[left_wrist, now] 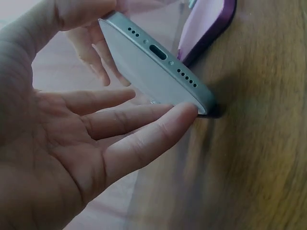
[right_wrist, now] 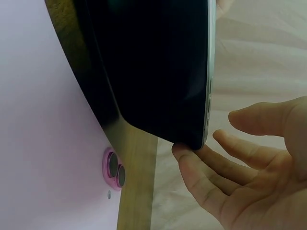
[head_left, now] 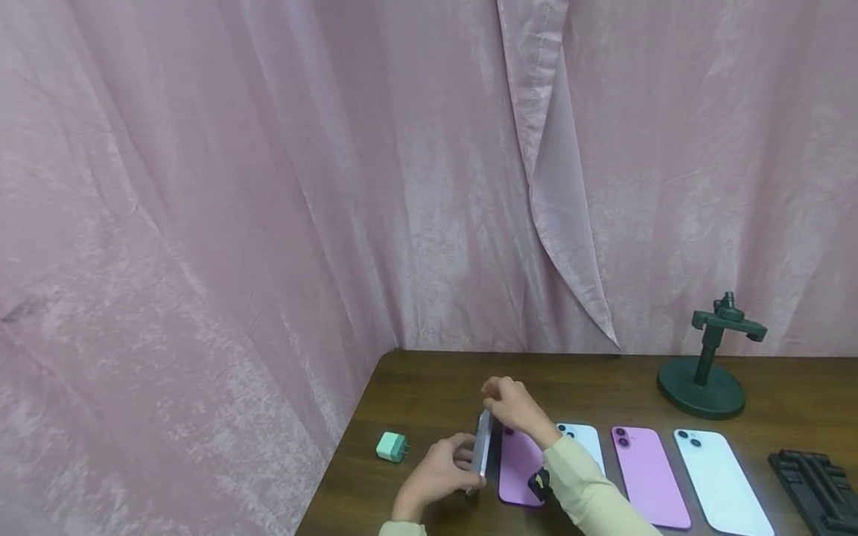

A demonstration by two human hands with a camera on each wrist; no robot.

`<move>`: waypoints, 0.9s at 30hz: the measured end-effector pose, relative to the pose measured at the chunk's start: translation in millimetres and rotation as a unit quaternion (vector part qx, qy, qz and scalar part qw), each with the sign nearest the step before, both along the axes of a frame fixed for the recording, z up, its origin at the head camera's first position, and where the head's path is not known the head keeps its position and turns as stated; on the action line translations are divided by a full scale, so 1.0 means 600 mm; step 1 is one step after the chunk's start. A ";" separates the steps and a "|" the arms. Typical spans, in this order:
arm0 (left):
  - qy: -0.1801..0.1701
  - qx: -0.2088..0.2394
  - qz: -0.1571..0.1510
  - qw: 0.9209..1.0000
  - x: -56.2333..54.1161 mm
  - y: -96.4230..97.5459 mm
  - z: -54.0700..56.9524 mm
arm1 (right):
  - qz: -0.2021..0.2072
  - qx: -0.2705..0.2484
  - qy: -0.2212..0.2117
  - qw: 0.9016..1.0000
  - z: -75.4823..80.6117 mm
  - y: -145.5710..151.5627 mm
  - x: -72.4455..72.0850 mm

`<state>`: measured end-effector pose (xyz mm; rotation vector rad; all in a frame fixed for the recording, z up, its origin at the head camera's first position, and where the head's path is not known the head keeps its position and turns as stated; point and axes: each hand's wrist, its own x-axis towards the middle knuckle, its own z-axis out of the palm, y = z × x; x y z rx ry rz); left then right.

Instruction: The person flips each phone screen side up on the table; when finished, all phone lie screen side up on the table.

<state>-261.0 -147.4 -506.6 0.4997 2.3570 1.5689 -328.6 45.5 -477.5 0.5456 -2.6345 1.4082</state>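
Note:
A silver-edged phone [head_left: 482, 445] stands tilted on its long side at the left of the wooden table. My left hand [head_left: 437, 470] pinches its near end; in the left wrist view, thumb and fingertip grip opposite edges beside the charging port [left_wrist: 158, 52]. At the far end is my right hand [head_left: 515, 406]. In the right wrist view, a fingertip of that hand [right_wrist: 249, 172] touches the lower corner of the dark screen [right_wrist: 153, 72], while the thumb stays apart. Just right of the held phone lies a purple phone [head_left: 518, 467], back up, partly under the right forearm.
Farther right lie a pale blue phone [head_left: 582, 441], another purple phone [head_left: 645, 476] and a white phone [head_left: 722, 480]. A mint charger plug [head_left: 390, 447] sits at left. A dark green stand [head_left: 701, 387] and a black folded holder [head_left: 814, 487] are at right. Pink curtains [head_left: 436, 186] hang behind.

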 end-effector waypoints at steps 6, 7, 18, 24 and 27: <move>-0.041 0.038 0.012 0.998 0.004 -0.003 0.002 | -0.007 -0.007 -0.008 1.000 0.004 -0.007 0.000; -0.043 0.040 0.014 0.998 0.004 -0.003 0.002 | -0.005 -0.007 -0.005 1.000 0.005 -0.008 -0.001; -0.036 0.046 0.014 0.998 0.010 -0.008 0.002 | 0.028 -0.007 -0.008 1.000 -0.007 -0.014 -0.002; -0.042 0.075 0.010 0.996 0.012 -0.015 0.006 | 0.049 -0.005 -0.018 0.999 -0.018 -0.014 -0.004; -0.037 0.088 0.000 0.995 0.010 -0.020 0.006 | 0.058 -0.009 -0.017 0.998 -0.025 -0.016 -0.008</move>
